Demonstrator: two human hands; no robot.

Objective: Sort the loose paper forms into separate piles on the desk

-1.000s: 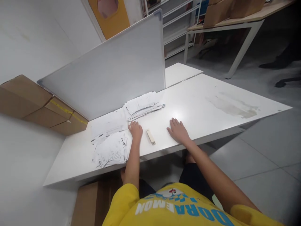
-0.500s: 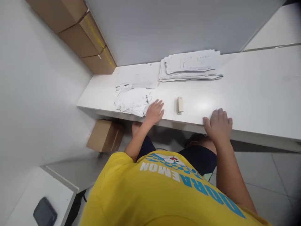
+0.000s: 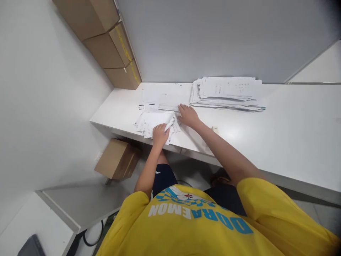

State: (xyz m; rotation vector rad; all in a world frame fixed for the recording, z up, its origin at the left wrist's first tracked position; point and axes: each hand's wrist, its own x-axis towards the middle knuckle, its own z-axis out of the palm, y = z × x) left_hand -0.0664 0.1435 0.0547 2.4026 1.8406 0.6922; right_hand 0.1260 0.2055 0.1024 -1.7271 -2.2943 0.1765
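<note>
Boxes come first: brown cardboard boxes (image 3: 106, 42) are stacked against the wall at the far left end of the white table (image 3: 293, 135). They are closed, with yellow tape along one seam, so we cannot see what is inside. A smaller cardboard box (image 3: 115, 163) sits on the floor under the table's near edge, also closed, its contents unseen.

Our left hand (image 3: 160, 134) is at the near edge of the table. Its fingers are curled tight around the lifted, bent corner of the loose papers (image 3: 149, 122), which lie in an untidy pile just in front of us. Our right hand (image 3: 188, 115) lies palm down with fingers spread and gripping nothing. Its fingertips rest on the far right part of that same pile, beside the flat sheets (image 3: 160, 97) behind it. A taller paper stack (image 3: 226, 92) sits near the right hand, further right, against the grey panel (image 3: 213, 35) at the back of the table.

Our right forearm crosses over a small cream object (image 3: 215, 129) on the table. Only one end shows, so we cannot tell what it is. The print on the papers is too small to read. At the bottom left, a dark device (image 3: 30, 247) on a lower surface is cut off by the picture's edge, and a black cable (image 3: 92, 238) loops below that surface.
</note>
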